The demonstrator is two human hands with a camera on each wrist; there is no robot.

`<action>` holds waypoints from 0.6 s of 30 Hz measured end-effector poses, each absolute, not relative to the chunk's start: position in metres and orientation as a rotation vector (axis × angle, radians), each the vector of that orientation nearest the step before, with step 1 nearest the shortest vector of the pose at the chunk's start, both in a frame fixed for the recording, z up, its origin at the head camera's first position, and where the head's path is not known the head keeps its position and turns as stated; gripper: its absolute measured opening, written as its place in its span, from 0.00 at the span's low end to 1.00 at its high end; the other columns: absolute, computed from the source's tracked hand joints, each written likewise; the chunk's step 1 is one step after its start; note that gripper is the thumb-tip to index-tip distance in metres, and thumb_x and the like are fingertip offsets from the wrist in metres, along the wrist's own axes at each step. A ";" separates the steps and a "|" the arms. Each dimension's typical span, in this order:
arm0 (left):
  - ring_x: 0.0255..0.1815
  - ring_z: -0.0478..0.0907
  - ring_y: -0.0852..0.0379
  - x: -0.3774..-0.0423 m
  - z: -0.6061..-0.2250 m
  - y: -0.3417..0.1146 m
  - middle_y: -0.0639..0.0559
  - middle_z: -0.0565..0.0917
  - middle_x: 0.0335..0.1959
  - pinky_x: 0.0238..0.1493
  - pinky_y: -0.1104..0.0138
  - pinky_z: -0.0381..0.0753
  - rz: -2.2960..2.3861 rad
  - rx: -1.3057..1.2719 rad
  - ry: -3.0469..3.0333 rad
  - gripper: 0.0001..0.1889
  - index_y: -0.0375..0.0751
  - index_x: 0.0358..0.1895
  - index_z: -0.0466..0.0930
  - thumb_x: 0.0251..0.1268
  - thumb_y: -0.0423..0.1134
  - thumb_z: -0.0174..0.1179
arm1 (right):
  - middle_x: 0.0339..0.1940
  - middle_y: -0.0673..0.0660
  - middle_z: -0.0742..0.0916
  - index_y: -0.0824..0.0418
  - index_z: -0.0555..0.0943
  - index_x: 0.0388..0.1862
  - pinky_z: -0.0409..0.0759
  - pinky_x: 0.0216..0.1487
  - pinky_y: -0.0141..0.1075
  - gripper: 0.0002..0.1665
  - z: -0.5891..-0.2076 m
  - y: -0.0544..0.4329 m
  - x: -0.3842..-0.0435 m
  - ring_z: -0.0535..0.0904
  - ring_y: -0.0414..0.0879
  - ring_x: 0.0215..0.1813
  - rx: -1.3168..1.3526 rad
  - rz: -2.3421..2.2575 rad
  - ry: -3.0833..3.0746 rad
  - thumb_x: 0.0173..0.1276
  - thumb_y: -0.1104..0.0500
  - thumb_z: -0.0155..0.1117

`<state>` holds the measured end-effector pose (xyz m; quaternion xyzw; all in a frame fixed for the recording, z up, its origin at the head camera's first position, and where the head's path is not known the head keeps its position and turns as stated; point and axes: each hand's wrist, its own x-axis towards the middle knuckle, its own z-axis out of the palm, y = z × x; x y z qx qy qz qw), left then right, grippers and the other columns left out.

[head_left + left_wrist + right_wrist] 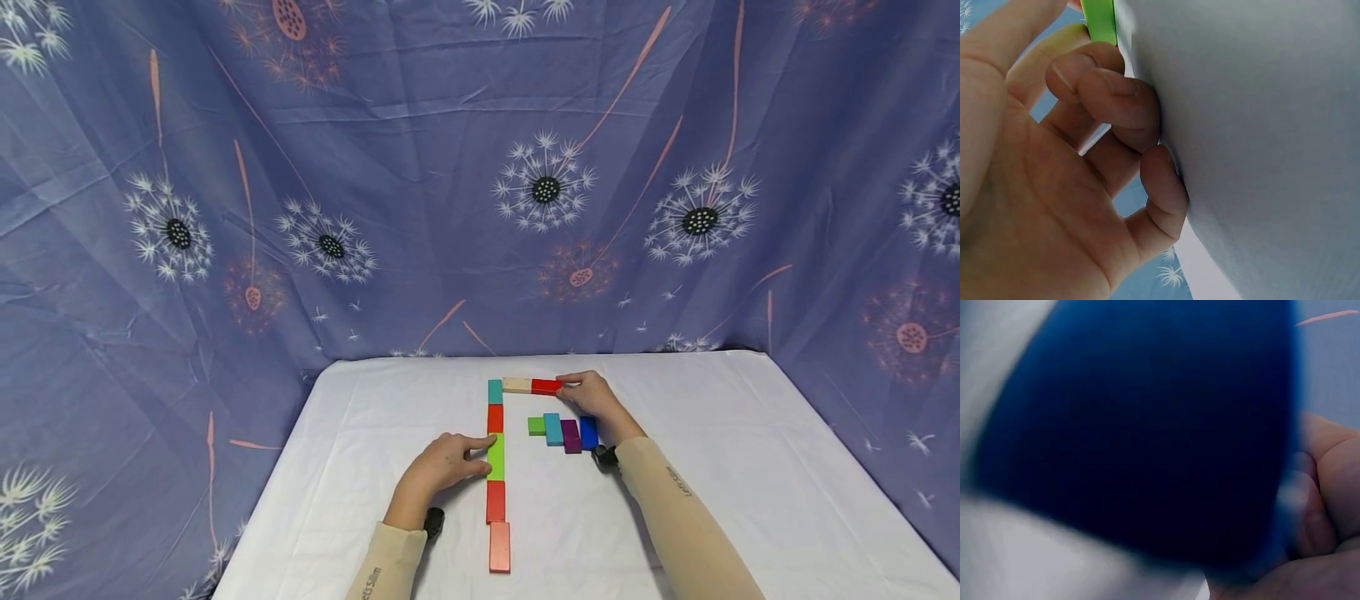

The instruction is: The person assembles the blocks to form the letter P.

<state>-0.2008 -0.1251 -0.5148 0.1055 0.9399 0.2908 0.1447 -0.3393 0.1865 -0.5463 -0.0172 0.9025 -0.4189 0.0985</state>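
A column of flat coloured blocks runs along the white table [360,467]: teal [495,392], red [495,418], light green [497,458], red [496,502] and pink [499,547]. My left hand [446,461] touches the left edge of the light green block with index finger and thumb; its other fingers are bent against the table in the left wrist view. At the column's top, a cream block [517,385] and a red block [543,387] extend rightward. My right hand [591,393] pinches that red block's right end between thumb and index finger.
Below the right hand lie a small green block [536,427], a light blue block [553,430], a purple block [572,437] and a dark blue block [588,433]. The dark blue block [1141,437] fills much of the right wrist view. A dandelion-print curtain [420,208] hangs behind.
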 end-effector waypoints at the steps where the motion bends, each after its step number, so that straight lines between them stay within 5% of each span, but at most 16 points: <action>1: 0.40 0.71 0.56 -0.201 -0.515 -0.125 0.51 0.85 0.40 0.41 0.61 0.74 0.838 0.304 2.708 0.29 0.64 0.70 0.83 0.65 0.51 0.74 | 0.75 0.69 0.79 0.59 0.84 0.69 0.64 0.79 0.65 0.25 -0.546 0.186 -0.339 0.68 0.69 0.80 -0.048 -1.240 2.668 0.75 0.55 0.68; 14: 0.37 0.71 0.57 -0.200 -0.516 -0.124 0.50 0.85 0.38 0.40 0.62 0.75 0.821 0.324 2.715 0.29 0.63 0.70 0.83 0.64 0.51 0.74 | 0.78 0.69 0.77 0.56 0.80 0.74 0.65 0.78 0.66 0.29 -0.547 0.190 -0.335 0.68 0.69 0.81 -0.065 -1.267 2.670 0.77 0.51 0.66; 18: 0.33 0.69 0.57 -0.201 -0.515 -0.126 0.53 0.80 0.32 0.35 0.64 0.70 0.822 0.347 2.728 0.29 0.62 0.70 0.83 0.64 0.51 0.75 | 0.71 0.72 0.81 0.53 0.79 0.75 0.81 0.62 0.55 0.30 -0.543 0.193 -0.330 0.83 0.65 0.56 -0.015 -1.336 2.645 0.77 0.48 0.67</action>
